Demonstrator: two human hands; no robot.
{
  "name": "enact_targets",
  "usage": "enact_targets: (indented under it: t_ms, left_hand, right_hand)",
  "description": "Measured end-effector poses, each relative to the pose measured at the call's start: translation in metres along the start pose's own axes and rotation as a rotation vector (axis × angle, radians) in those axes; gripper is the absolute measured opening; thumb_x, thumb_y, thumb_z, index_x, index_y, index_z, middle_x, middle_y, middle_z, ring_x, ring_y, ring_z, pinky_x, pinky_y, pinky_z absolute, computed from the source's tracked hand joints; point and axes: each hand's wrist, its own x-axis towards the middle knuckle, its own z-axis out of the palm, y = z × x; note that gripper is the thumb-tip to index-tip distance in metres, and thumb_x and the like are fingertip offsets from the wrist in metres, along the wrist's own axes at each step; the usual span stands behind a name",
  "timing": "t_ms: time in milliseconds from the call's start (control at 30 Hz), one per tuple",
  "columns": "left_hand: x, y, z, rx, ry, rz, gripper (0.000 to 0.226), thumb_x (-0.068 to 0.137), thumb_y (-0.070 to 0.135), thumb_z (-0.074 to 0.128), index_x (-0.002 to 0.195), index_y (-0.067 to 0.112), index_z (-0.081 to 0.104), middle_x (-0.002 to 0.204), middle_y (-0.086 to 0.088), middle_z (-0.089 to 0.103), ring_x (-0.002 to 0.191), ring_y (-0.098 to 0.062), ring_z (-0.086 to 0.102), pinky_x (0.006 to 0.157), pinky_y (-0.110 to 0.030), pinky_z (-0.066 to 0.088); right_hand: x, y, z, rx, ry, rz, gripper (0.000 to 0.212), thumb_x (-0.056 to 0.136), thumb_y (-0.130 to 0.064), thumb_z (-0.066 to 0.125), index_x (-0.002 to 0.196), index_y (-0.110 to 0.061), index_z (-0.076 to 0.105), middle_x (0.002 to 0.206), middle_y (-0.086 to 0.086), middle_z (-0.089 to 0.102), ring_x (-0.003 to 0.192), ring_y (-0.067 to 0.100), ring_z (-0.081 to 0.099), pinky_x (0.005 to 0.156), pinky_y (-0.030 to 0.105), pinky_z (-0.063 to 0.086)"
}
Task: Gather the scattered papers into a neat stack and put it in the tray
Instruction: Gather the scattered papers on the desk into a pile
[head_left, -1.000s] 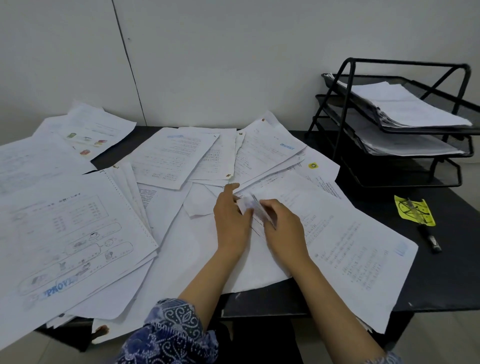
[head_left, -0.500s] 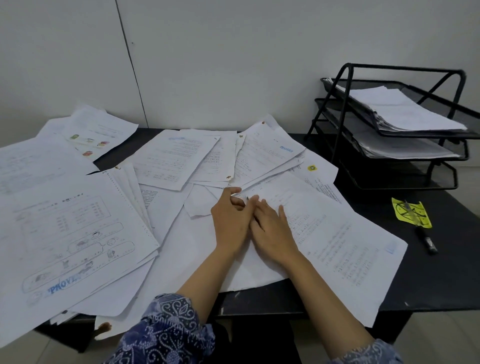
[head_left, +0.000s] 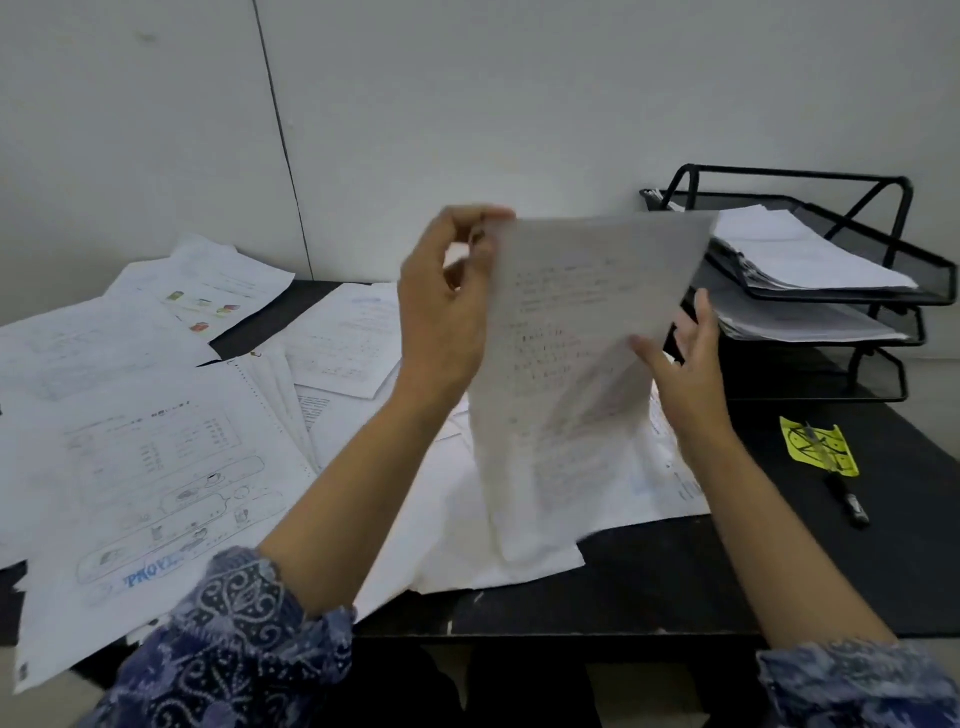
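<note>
A printed white sheet (head_left: 566, 364) is raised upright above the black table (head_left: 675, 571). My left hand (head_left: 447, 306) pinches its top left corner between thumb and fingers. My right hand (head_left: 685, 364) is at the sheet's right edge with fingers spread; its thumb lies on the front of the page. Several scattered papers (head_left: 156, 457) cover the left and middle of the table. The black wire tray rack (head_left: 924, 291) stands at the back right, with paper stacks in its top two tiers.
A yellow sticky note (head_left: 818, 447) and a black marker (head_left: 847, 499) lie on the table in front of the rack. The rack's bottom tier (head_left: 831, 379) looks dark. A white wall runs behind the table. Patterned blue sleeves cover both forearms near the bottom edge.
Both hands were low on the papers at the table's middle. Now they have lifted one sheet off the pile and hold it upright in the air.
</note>
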Motion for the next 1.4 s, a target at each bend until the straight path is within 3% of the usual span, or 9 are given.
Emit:
enact_targets:
  t_ms: [100,233,433,633,900,1033,1167,1267,1400]
  left_hand:
    - [0.022,0.028,-0.006,-0.037,0.032,0.158,0.022,0.097,0.005,0.044,0.104,0.011,0.064,0.094,0.008,0.063,0.063,-0.002,0.043,0.053,-0.013,0.032]
    - [0.039,0.044,-0.015,0.024,0.077,0.280,0.022,0.098,0.004,0.046,0.115,0.003,0.058,0.097,0.001,0.059,0.075,0.000,0.049,0.057,-0.015,0.038]
    - [0.032,0.025,-0.036,0.075,0.065,0.202,0.043,0.095,0.026,0.054,0.130,0.004,0.044,0.115,0.004,0.056,0.101,-0.007,0.057,0.087,-0.022,0.048]
    - [0.012,-0.001,-0.043,0.099,0.059,0.071,0.016,0.098,0.022,0.041,0.083,0.019,0.043,0.071,0.021,0.044,0.067,0.003,0.039,0.065,-0.011,0.033]
    - [0.042,0.005,-0.053,0.317,0.368,0.243,0.022,0.102,0.020,0.038,0.089,0.006,0.049,0.070,0.016,0.041,0.064,0.000,0.038,0.060,-0.014,0.031]
    - [0.045,-0.023,-0.061,0.315,0.322,-0.071,0.016,0.096,0.028,0.046,0.103,0.014,0.050,0.082,0.011,0.054,0.073,-0.002,0.049,0.069,-0.021,0.043]
    - [0.014,-0.067,-0.073,0.284,-0.029,-0.512,0.033,0.091,0.029,0.061,0.118,0.019,0.046,0.115,-0.007,0.062,0.097,-0.019,0.061,0.088,-0.039,0.051]
    - [-0.017,-0.096,-0.082,0.415,-0.190,-0.596,0.037,0.089,0.027,0.064,0.120,0.020,0.045,0.116,0.000,0.058,0.098,-0.022,0.058,0.080,-0.036,0.050]
    - [-0.042,-0.122,-0.095,0.548,-0.155,-0.559,0.036,0.091,0.019,0.059,0.121,0.018,0.040,0.108,0.003,0.053,0.090,-0.020,0.054,0.063,-0.021,0.040]
  right_hand:
    - [0.007,-0.023,0.004,0.130,-0.126,-0.057,0.060,0.091,-0.016,0.064,0.143,-0.014,0.035,0.128,0.001,0.061,0.116,0.007,0.058,0.096,0.029,0.045]
    - [0.005,-0.042,0.019,0.286,-0.129,-0.158,0.027,0.090,-0.008,0.063,0.115,-0.017,0.059,0.105,-0.004,0.070,0.096,0.010,0.065,0.079,0.026,0.053]
    - [-0.003,-0.052,0.035,0.410,-0.072,-0.248,0.024,0.091,-0.014,0.062,0.114,-0.022,0.057,0.107,-0.006,0.068,0.101,0.010,0.064,0.080,0.020,0.051]
    - [-0.018,-0.020,0.045,0.173,-0.203,-0.084,0.037,0.096,-0.014,0.056,0.131,-0.022,0.051,0.117,-0.007,0.064,0.108,0.006,0.062,0.082,0.020,0.051]
    - [-0.016,-0.041,0.045,0.051,-0.200,-0.254,0.019,0.098,-0.015,0.051,0.116,-0.020,0.057,0.108,-0.003,0.067,0.101,0.016,0.065,0.084,0.035,0.056]
    - [-0.023,-0.028,0.054,0.071,-0.198,-0.181,0.016,0.099,-0.019,0.052,0.105,-0.033,0.058,0.103,-0.009,0.069,0.095,0.012,0.068,0.080,0.033,0.057]
    - [-0.033,0.005,0.063,0.065,-0.164,0.023,0.026,0.098,-0.013,0.050,0.111,-0.033,0.059,0.109,-0.010,0.069,0.100,0.009,0.066,0.082,0.027,0.055]
    - [-0.036,0.024,0.067,-0.024,-0.216,0.123,0.022,0.098,-0.013,0.050,0.112,-0.027,0.060,0.108,-0.010,0.067,0.101,0.011,0.064,0.077,0.020,0.051]
    - [-0.031,0.035,0.059,-0.290,-0.125,0.097,0.013,0.096,-0.018,0.055,0.107,-0.018,0.062,0.105,-0.003,0.065,0.102,0.018,0.062,0.078,0.028,0.053]
